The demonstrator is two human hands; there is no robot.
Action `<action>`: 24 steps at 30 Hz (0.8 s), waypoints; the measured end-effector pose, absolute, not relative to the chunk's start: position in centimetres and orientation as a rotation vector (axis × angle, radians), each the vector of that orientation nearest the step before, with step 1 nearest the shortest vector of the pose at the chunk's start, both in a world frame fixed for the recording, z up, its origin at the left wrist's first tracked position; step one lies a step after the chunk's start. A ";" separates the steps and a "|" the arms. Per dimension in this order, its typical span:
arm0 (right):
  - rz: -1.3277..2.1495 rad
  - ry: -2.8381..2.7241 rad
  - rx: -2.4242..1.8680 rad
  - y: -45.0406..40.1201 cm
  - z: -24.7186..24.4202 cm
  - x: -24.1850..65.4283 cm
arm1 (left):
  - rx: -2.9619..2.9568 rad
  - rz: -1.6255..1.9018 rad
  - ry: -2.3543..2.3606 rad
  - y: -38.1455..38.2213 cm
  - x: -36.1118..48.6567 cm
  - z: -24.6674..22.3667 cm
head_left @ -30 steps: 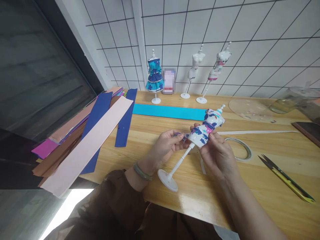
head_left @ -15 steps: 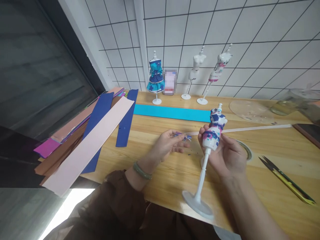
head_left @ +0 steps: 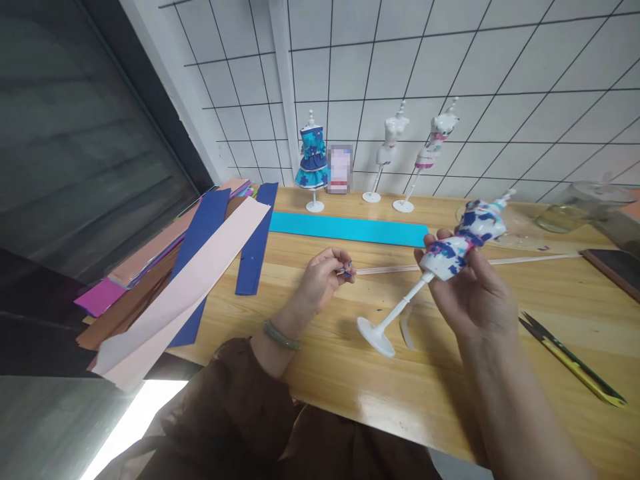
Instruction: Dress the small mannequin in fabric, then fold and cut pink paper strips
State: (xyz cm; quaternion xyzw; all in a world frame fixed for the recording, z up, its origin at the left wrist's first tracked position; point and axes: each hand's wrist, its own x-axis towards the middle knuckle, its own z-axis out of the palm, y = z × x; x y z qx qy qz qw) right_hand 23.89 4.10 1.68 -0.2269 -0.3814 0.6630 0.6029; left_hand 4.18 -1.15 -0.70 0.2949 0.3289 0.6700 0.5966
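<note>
A small white dress form (head_left: pixel 443 257), patched with dark blue, pink and teal bits, tilts in my right hand (head_left: pixel 473 303), whose fingers wrap round its torso. Its stand and round base (head_left: pixel 376 335) point down to the left, above the table. My left hand (head_left: pixel 323 280) is closed in a pinch on small crumpled blue and white scraps (head_left: pixel 347 269); their material is too small to make out. A narrow pale strip (head_left: pixel 390 269) lies behind both hands. Beneath the dress form is part of a tape roll (head_left: pixel 407 328).
Long paper-like sheets, a pink one (head_left: pixel 200 283) on top, pile up at left. A bright blue strip (head_left: pixel 345 229) crosses the back. Behind stand a dressed form (head_left: pixel 313 160) and two other forms (head_left: pixel 393 143). Yellow-handled thread snips (head_left: pixel 570 360) lie at right, near a glass jug (head_left: pixel 575 207).
My right hand has lifted the dress form and tipped its top to the right, its base swinging up. My left hand has drawn left, fingers curling tighter round the scraps.
</note>
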 end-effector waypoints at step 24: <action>1.310 -1.399 -0.441 8.8 6.0 15.8 | 0.655 1.681 0.931 -0.7 1.7 0.1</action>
